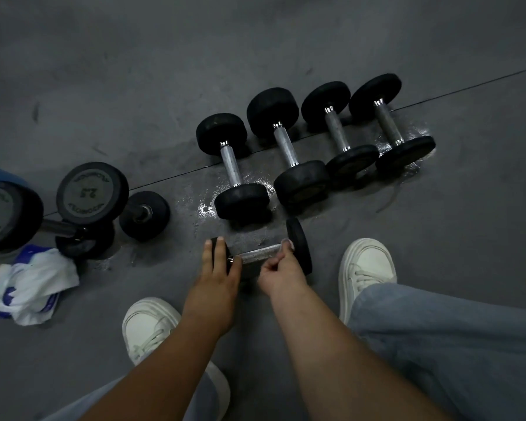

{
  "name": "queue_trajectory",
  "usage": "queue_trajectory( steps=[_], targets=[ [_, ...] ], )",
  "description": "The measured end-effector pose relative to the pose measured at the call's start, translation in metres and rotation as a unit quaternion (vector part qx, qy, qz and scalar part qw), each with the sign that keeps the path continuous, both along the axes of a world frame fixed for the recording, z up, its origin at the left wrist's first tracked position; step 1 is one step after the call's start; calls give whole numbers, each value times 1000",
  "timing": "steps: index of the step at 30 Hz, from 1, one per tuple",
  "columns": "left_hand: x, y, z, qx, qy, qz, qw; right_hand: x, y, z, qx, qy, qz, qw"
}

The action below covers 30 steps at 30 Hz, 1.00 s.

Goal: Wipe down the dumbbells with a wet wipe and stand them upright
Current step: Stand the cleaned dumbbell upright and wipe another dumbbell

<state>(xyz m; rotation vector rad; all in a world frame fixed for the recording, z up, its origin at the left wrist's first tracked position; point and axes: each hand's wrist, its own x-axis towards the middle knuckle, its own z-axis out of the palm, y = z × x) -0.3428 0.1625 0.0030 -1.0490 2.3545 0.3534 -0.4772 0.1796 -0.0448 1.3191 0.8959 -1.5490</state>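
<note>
A small black dumbbell with a steel handle lies on its side on the floor between my feet. My left hand rests with straight fingers over its left head and steadies it. My right hand grips a wet wipe pressed against the handle close to the right head; only a white corner of the wipe shows. Behind it, several black dumbbells lie side by side in a row on wet floor. At the left, two larger dumbbells stand upright, and a small one beside them.
A white and blue wet-wipe pack with crumpled wipes lies at the left. My white shoes flank the dumbbell. The grey floor has a seam and wet patches near the row.
</note>
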Motion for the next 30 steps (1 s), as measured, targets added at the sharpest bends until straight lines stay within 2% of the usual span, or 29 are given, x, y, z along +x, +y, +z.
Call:
queue_trajectory(
  steps=[5,9,17,25,30],
  targets=[
    [0,-5,-1,5,-7,-11,1000,-2,-11,12,40,38,98,994],
    [2,-5,-3,8,3,-5,1000,10,9,11,18,71,86,994],
    [3,-5,-4,20,12,-1,1000,9,11,9,8,55,53,997],
    [15,-14,-11,20,144,68,987,7,8,7,1,68,74,995],
    [-7,-11,-15,6,102,166,981,2,6,4,-24,53,63,996]
  ],
)
